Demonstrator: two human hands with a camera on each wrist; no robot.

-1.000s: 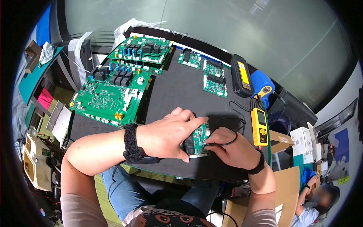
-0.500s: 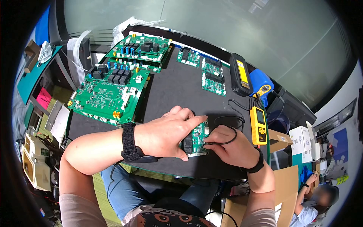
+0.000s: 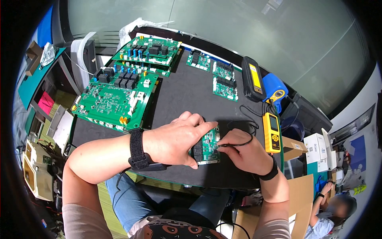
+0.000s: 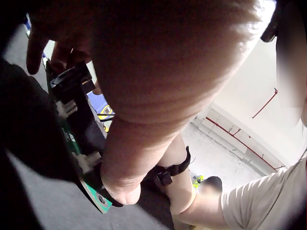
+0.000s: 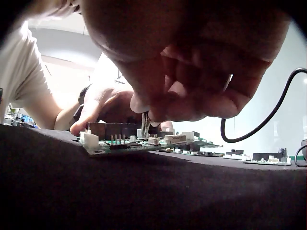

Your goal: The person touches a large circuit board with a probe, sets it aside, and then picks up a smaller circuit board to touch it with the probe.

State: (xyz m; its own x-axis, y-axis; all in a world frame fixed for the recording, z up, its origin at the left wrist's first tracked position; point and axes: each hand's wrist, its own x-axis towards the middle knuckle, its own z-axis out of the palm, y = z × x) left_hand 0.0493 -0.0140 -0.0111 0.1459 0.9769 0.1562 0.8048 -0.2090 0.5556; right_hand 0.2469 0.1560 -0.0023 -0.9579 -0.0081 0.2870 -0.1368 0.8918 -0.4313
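Note:
A small green circuit board with black relays lies on the dark mat under both hands. My left hand spans its left side and grips it, thumb at the near edge and fingers toward the far edge. In the left wrist view the thumb overlaps a corner of the board. My right hand pinches a thin metal-tipped probe between thumb and fingertips. Its tip stands nearly upright among the board's components near the right edge. A black cable trails from this hand.
Large green boards lie at the left, some stacked behind. Several small boards sit at the back. On the right are a yellow handheld meter, a black case and a blue device. Another person is at far right.
My right hand has shifted slightly away from my body along the board's right side, and the cable's loop has opened out. The left hand keeps its hold on the board.

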